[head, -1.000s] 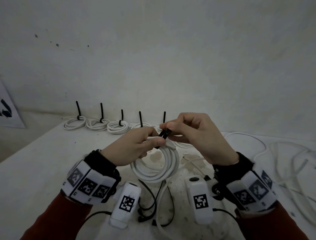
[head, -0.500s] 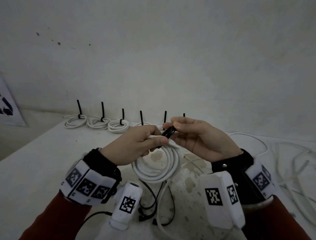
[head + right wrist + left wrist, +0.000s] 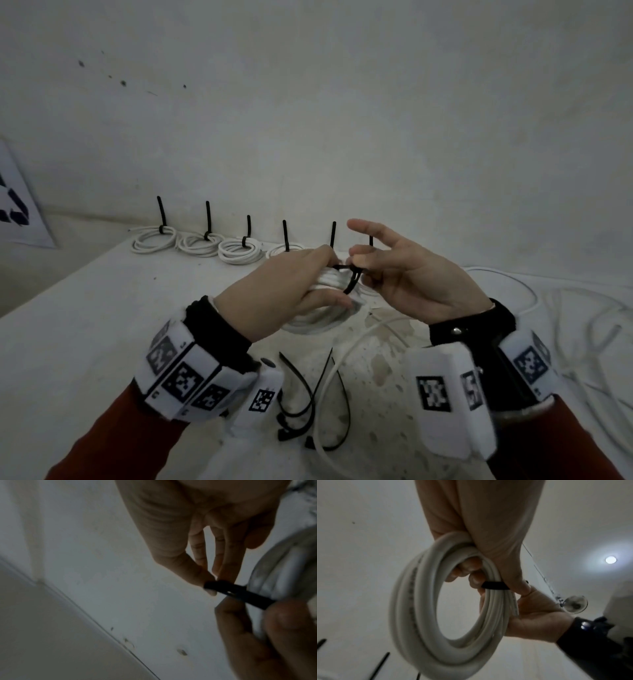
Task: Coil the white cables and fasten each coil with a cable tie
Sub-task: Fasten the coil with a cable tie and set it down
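We have our left hand (image 3: 284, 291) curled around a coil of white cable (image 3: 423, 615), fingers through the loop and thumb on the outside, holding it up off the table (image 3: 85, 325). Our right hand (image 3: 414, 277) sits at 3 o'clock of the coil and pinches a black cable tie (image 3: 351, 279) that wraps the bundle; its thumb and one fingertip close on the tie while the index finger points away toward 11 o'clock. In the left wrist view the tie shows as a dark band across the strands, right beside our left fingertips (image 3: 476, 580), with a cut end of the cable lying against our right palm. The right wrist view is blurred, yet it shows the tie's head between our right fingertips (image 3: 211, 580) and the coil at 3 o'clock.

Below the hands, at 6 o'clock, spare cable ties (image 3: 308, 394) lie loose on the stained table, crossed by a loose white cable (image 3: 329, 387) that curves toward us. At 12 o'clock, along the foot of the wall (image 3: 342, 102), a row of finished coils (image 3: 154, 238) lies side by side, each with a black tie tail standing upright; the rightmost ones are partly hidden behind our hands. At 3 o'clock, more loose cables (image 3: 599, 325) sprawl uncoiled over the table. At 9 o'clock, a printed sheet (image 3: 17, 205) leans against the wall.
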Tool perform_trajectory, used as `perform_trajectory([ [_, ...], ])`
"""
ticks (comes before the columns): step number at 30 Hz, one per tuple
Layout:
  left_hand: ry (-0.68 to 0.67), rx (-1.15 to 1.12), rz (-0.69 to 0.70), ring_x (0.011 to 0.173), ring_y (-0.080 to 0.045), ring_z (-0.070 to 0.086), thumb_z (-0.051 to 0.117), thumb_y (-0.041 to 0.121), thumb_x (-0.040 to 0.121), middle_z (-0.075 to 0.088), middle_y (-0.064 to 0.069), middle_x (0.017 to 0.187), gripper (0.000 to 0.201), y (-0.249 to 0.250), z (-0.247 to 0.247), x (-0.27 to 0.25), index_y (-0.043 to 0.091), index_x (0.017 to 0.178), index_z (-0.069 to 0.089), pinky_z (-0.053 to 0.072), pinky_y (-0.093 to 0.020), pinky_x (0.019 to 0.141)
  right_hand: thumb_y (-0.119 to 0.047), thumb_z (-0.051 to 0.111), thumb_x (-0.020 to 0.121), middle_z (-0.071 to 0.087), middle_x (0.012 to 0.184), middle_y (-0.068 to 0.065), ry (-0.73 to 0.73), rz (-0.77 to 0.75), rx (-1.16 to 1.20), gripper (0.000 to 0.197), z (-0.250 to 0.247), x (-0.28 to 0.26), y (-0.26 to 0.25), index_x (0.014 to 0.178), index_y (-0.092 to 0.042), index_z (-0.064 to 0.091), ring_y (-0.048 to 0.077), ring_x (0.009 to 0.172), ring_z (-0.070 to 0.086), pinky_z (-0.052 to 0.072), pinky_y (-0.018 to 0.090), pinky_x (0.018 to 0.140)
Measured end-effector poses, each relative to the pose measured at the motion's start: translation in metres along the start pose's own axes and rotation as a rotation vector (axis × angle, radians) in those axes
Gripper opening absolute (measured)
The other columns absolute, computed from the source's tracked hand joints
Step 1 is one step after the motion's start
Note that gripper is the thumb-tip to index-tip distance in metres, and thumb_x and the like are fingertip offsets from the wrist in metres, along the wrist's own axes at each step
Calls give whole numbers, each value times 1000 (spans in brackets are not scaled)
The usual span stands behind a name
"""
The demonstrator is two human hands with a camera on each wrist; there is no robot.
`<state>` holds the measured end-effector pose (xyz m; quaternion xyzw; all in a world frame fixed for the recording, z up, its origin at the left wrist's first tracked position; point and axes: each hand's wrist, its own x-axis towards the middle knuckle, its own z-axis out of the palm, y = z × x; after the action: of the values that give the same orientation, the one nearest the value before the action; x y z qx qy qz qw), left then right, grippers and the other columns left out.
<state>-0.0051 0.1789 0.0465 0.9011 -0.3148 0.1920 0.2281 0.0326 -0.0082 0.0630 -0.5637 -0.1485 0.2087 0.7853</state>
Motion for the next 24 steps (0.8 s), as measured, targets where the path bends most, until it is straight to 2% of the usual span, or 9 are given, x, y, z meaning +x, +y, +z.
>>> perform_trajectory([
  [1,-5,64,-26,77,-8,48,37,74,76,55,6,92,68,0,0,1,14,106,51,35,-14,69,-1,83,50,63,81,2,70,-50,-82,61,1,-1,0,106,-17,65,15,74,58,40,24,67],
  [3,27,184,-62,88,-21,55,27,76,71,59,-3,102,83,-2,0,3,9,112,51,38,-26,72,-22,81,55,64,79,1,215,-155,-384,44,1,-3,-1,95,-15,65,12,66,58,40,24,61],
  [6,99,254,-23,77,-33,62,29,66,76,63,-12,93,74,-10,1,3,2,103,56,47,-39,63,-43,70,75,67,66,1,208,-88,-719,31,3,-3,0,74,-12,69,12,54,53,40,24,54],
  [8,118,272,-1,68,-35,63,34,60,79,64,-14,86,68,-14,3,2,-1,98,58,50,-41,55,-37,62,86,65,58,3,134,-1,-630,34,6,-3,3,67,-11,70,13,48,50,42,22,51],
  [12,150,316,-36,63,-34,63,35,59,79,65,-13,83,66,-15,7,4,-1,95,59,50,-40,50,-22,63,86,60,55,1,127,35,-336,22,10,0,8,76,-4,70,8,45,51,48,17,48],
  [15,158,358,-41,59,-33,63,38,57,78,65,-14,80,64,-19,11,4,-1,93,60,49,-38,47,-14,61,88,58,53,0,156,7,-276,18,11,2,11,76,-1,68,8,46,50,49,18,52],
  [20,221,256,-140,91,-36,61,45,63,81,63,-16,106,73,-23,11,7,-1,115,54,44,-38,73,-6,61,87,60,53,2,151,-41,-203,16,15,2,16,80,8,65,10,46,45,45,18,53],
  [22,213,153,-179,91,-28,59,42,68,80,62,-11,103,75,-25,9,4,2,113,54,39,-31,74,-4,62,87,61,56,3,135,-68,-202,14,17,2,16,81,8,66,9,46,45,44,17,53],
  [24,227,74,-180,85,-23,57,47,64,83,63,-8,95,66,-29,11,3,3,107,55,33,-25,69,-3,63,86,61,58,5,138,-98,-224,11,18,2,16,81,6,68,9,47,45,44,17,53],
])
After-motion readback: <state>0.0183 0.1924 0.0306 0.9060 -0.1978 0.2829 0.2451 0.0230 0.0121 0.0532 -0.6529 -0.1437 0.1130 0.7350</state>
